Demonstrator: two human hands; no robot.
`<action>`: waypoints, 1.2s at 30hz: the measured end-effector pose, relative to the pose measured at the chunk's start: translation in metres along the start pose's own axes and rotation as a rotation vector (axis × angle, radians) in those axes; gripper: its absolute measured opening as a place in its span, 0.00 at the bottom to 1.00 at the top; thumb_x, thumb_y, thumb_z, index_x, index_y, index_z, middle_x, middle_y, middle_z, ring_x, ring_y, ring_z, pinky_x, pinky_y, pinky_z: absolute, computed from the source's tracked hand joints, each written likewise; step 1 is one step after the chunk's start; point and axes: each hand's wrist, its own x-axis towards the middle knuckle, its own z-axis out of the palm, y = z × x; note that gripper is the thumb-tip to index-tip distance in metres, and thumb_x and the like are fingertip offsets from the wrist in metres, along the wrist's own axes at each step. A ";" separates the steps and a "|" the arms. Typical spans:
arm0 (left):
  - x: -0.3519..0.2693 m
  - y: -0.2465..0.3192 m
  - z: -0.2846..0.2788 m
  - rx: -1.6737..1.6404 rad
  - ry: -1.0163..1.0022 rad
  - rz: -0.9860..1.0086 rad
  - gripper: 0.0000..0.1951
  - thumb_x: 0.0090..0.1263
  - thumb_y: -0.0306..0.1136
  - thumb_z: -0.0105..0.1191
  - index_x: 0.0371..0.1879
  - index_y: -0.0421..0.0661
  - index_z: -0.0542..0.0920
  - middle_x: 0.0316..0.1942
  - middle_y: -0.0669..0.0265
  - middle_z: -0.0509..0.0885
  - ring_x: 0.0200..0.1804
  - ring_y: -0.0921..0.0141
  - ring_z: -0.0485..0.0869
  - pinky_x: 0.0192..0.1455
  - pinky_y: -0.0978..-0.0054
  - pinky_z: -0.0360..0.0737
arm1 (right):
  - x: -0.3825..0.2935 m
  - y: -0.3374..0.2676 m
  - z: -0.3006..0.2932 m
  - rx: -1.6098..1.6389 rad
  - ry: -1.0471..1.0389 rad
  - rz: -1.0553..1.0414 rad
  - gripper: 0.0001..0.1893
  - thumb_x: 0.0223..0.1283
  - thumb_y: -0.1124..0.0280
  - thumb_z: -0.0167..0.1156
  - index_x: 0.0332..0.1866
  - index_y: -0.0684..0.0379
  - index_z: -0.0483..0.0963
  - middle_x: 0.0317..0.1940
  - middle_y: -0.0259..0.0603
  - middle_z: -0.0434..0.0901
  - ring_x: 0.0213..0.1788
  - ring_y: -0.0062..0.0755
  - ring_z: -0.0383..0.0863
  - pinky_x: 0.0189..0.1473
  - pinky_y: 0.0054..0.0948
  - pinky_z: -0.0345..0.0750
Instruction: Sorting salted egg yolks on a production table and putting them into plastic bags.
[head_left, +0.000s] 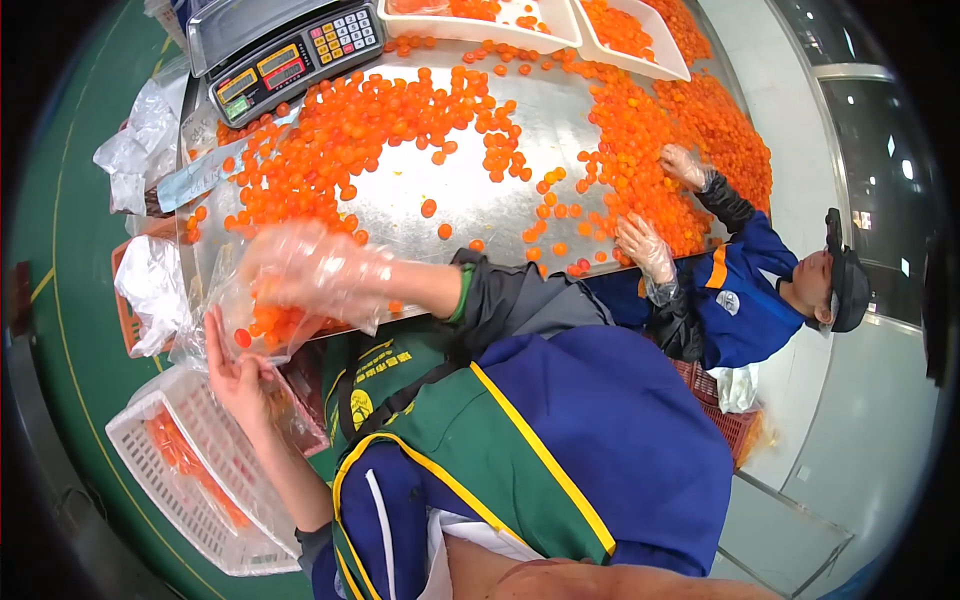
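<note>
My left hand, bare, pinches the edge of a clear plastic bag at the table's near left corner. Inside the bag lie several round orange pieces that look like egg yolks. My right hand, in a clear plastic glove, is over the bag's mouth, blurred by motion. Its fingers are too smeared to show whether they hold anything. Just beyond it, a broad spread of loose orange yolks covers part of the steel table.
A digital scale and white trays of yolks stand at the back. On the right, a co-worker has gloved hands on a large yolk heap. A white plastic basket stands beside me; plastic bags lie left of the table.
</note>
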 end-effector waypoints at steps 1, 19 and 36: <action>0.003 -0.002 0.000 -0.027 -0.026 0.007 0.43 0.58 0.10 0.43 0.80 0.41 0.56 0.81 0.56 0.58 0.25 0.81 0.75 0.23 0.89 0.70 | 0.002 0.005 -0.029 0.031 0.050 0.190 0.10 0.57 0.65 0.67 0.42 0.55 0.82 0.40 0.42 0.84 0.48 0.42 0.84 0.55 0.39 0.79; 0.015 -0.002 0.013 0.015 -0.015 -0.017 0.43 0.57 0.09 0.41 0.79 0.41 0.57 0.80 0.56 0.60 0.23 0.81 0.76 0.24 0.87 0.71 | -0.097 0.166 -0.202 -0.375 0.238 0.708 0.09 0.65 0.72 0.55 0.39 0.68 0.78 0.35 0.55 0.82 0.38 0.51 0.85 0.41 0.41 0.82; 0.011 -0.001 0.019 -0.052 0.017 -0.055 0.44 0.55 0.06 0.36 0.79 0.42 0.58 0.80 0.54 0.60 0.25 0.81 0.77 0.23 0.87 0.72 | -0.079 0.157 -0.178 -0.805 0.018 0.502 0.08 0.56 0.74 0.61 0.42 0.57 0.79 0.41 0.54 0.79 0.53 0.53 0.80 0.53 0.44 0.79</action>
